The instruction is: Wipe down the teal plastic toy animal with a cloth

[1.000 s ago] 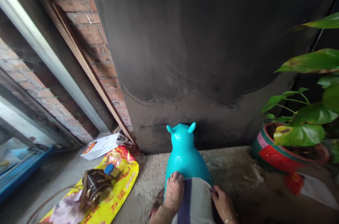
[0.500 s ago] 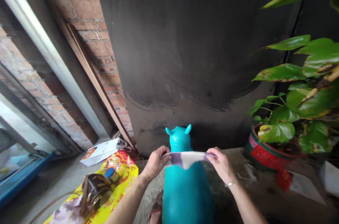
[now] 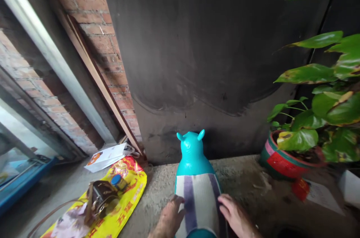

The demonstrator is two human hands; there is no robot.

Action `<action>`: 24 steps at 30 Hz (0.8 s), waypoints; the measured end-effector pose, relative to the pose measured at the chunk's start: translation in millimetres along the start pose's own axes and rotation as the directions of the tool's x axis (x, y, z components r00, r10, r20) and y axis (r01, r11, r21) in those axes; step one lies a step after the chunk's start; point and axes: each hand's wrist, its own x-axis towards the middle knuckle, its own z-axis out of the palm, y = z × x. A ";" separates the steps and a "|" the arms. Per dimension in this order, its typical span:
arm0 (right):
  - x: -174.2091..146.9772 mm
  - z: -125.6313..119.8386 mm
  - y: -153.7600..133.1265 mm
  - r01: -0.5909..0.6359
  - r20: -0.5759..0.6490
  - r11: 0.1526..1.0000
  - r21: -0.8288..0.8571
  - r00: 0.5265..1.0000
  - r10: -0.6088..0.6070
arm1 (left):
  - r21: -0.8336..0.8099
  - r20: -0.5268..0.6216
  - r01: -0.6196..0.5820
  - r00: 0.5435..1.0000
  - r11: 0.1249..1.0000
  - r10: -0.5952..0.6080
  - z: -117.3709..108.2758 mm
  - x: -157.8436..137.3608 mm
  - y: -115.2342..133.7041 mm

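At my far left runs a window frame (image 3: 42, 54) beside a brick wall (image 3: 92, 24); a dark plastered wall (image 3: 210, 42) fills the middle. On the rough concrete floor (image 3: 244, 178) lie a white paper bag (image 3: 108, 155) and a yellow bag (image 3: 123, 204) with a brown purse (image 3: 98, 196) on it. The teal toy animal (image 3: 192, 153) stands in front of me, facing the wall, a striped cloth (image 3: 198, 200) draped flat over its back. My left hand (image 3: 168, 219) and right hand (image 3: 234, 217) press open-palmed on the cloth's edges. A potted plant (image 3: 289, 157) stands right.
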 end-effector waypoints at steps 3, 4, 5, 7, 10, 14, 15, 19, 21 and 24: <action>36.5 10.4 -13.4 -0.022 -0.097 0.999 -0.043 0.995 0.017 | -0.003 -0.056 0.044 0.997 0.999 -0.044 20.1 16.7 9.9; 41.8 21.8 -17.3 -0.026 -0.141 0.995 -0.092 0.990 0.013 | 0.004 -0.067 0.067 0.995 0.998 -0.067 30.4 21.2 13.0; 42.6 37.0 -19.8 -0.022 -0.180 0.987 -0.156 0.984 -0.007 | 0.022 -0.066 0.107 0.992 0.994 -0.105 42.0 25.3 15.5; 33.9 73.3 -19.9 -0.015 -0.231 0.954 -0.300 0.971 -0.058 | 0.068 -0.039 0.211 0.977 0.975 -0.209 65.5 31.9 18.8; 16.5 113.0 -14.0 -0.023 -0.245 0.907 -0.420 0.965 -0.090 | 0.131 -0.005 0.320 0.947 0.938 -0.322 87.3 39.9 20.5; 37.7 106.0 -17.6 -0.009 -0.153 0.904 -0.427 0.986 -0.062 | 0.135 -0.011 0.250 0.968 0.959 -0.251 78.8 57.2 21.1; 51.0 99.3 -20.9 -0.018 -0.123 0.907 -0.421 0.992 -0.038 | 0.122 -0.016 0.249 0.968 0.961 -0.249 73.4 63.5 21.4; 93.3 86.0 -35.2 -0.079 -0.039 0.903 -0.422 0.997 0.068 | 0.080 -0.033 0.268 0.963 0.960 -0.266 56.5 84.2 25.2; 91.3 91.9 -39.2 -0.130 -0.056 0.883 -0.452 0.991 0.117 | 0.066 -0.010 0.266 0.964 0.962 -0.266 54.2 84.8 25.8; 57.6 110.7 -36.8 -0.183 -0.153 0.820 -0.542 0.981 0.118 | 0.078 0.051 0.266 0.961 0.961 -0.270 60.4 71.4 18.7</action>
